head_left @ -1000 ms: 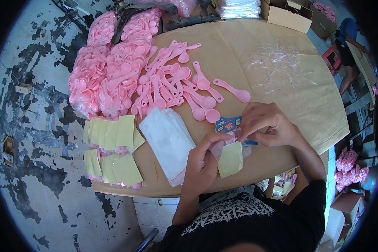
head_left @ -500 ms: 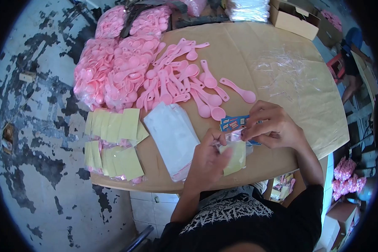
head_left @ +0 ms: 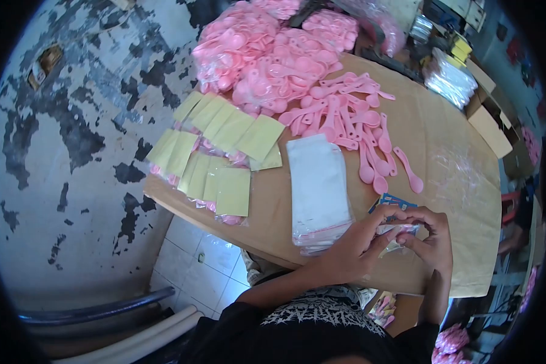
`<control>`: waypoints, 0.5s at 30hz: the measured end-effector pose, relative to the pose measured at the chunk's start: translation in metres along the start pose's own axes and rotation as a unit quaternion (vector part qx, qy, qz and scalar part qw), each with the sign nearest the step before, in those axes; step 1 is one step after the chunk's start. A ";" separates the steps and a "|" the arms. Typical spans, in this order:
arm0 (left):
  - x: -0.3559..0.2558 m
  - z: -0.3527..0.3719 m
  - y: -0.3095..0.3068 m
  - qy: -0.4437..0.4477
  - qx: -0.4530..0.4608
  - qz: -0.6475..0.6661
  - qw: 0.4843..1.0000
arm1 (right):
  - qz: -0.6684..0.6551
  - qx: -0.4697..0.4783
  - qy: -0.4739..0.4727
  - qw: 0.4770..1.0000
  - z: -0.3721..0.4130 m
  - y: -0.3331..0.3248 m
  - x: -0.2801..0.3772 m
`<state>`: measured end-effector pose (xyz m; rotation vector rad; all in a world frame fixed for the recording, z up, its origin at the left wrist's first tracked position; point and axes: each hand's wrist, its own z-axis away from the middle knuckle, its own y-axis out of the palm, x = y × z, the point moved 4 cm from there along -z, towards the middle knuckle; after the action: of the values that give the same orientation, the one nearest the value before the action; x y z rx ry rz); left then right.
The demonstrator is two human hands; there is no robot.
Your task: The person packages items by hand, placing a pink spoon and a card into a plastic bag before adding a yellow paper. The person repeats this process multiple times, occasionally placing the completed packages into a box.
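A small clear plastic packet (head_left: 404, 230) is pinched between my two hands near the front edge of the table. My left hand (head_left: 359, 244) has its thumb and fingers closed on the packet's left side. On the other side, my right hand (head_left: 432, 238) grips it with thumb and curled fingers. The packet's contents are mostly hidden by my fingers. Just behind my hands, blue printed cards (head_left: 397, 201) lie partly covered. A stack of clear plastic bags (head_left: 318, 185) rests left of my left hand. Loose pink measuring spoons (head_left: 352, 115) are spread beyond it.
Packets with yellow cards (head_left: 232, 187) lie in overlapping rows at the left. Large bags of pink spoons (head_left: 279, 64) are piled at the back. Thin clear plastic strips (head_left: 458, 173) litter the right side. A cardboard box (head_left: 488, 124) stands at the back right.
The view has swung left and tilted. My left hand, earlier loosely open beside the packet, now closes on it. Both hands have come together, and the packet's yellow card is no longer plainly visible.
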<state>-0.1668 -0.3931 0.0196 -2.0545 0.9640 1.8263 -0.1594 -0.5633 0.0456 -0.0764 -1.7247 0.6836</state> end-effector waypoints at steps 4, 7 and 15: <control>-0.005 0.005 -0.006 0.008 -0.009 0.030 0.999 | -0.021 -0.046 -0.001 0.999 -0.008 0.019 0.017; -0.015 0.012 -0.014 0.010 -0.045 -0.006 0.999 | 0.025 -0.019 0.032 0.999 -0.006 0.016 0.011; -0.041 0.046 -0.066 -0.003 -0.057 -0.217 0.974 | 0.166 0.000 -0.071 0.984 -0.018 0.014 0.046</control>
<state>-0.1637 -0.3041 0.0325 -2.1140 0.3679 1.6791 -0.1600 -0.5265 0.0806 -0.3277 -1.8680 0.9530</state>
